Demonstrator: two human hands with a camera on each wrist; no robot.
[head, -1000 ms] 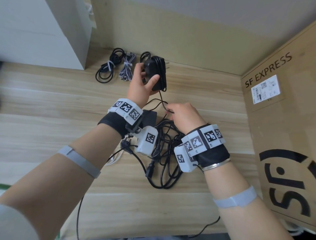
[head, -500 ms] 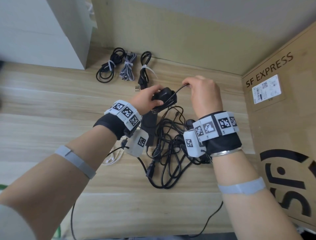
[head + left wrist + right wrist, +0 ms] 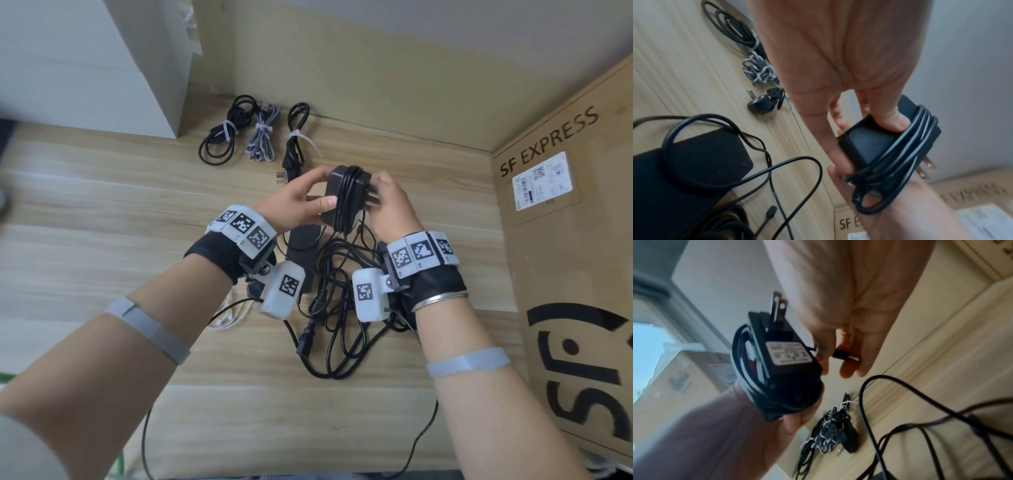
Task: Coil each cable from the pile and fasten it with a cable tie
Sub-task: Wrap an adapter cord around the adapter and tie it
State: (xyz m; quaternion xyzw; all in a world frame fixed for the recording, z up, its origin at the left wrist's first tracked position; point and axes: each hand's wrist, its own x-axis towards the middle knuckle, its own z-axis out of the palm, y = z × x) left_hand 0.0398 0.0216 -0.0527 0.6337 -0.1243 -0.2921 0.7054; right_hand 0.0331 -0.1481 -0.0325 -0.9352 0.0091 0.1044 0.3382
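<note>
My left hand point(image 3: 298, 202) grips a black plug-in power adapter point(image 3: 346, 195) above the table, its thin black cable wound round the body in several turns point(image 3: 906, 146). The two plug prongs point(image 3: 779, 305) stick out toward my right hand. My right hand point(image 3: 390, 202) is at the adapter's right side and pinches the cable's barrel plug point(image 3: 846, 356) between thumb and fingers. Below both wrists lies the tangled pile of black cables point(image 3: 339, 308) with a large flat black power brick point(image 3: 301, 246).
Three tied coils lie at the back: a black one point(image 3: 222, 137), a grey braided one point(image 3: 262, 137) and a black power cord point(image 3: 294, 144). A cardboard box point(image 3: 565, 274) walls the right side, a white cabinet point(image 3: 102, 68) the back left. A white cable point(image 3: 229, 315) lies under my left wrist.
My right hand rose from the pile, carried the cable over the adapter and now holds its end plug beside it. The left hand drew the adapter nearer and turned it; the cable now wraps it.
</note>
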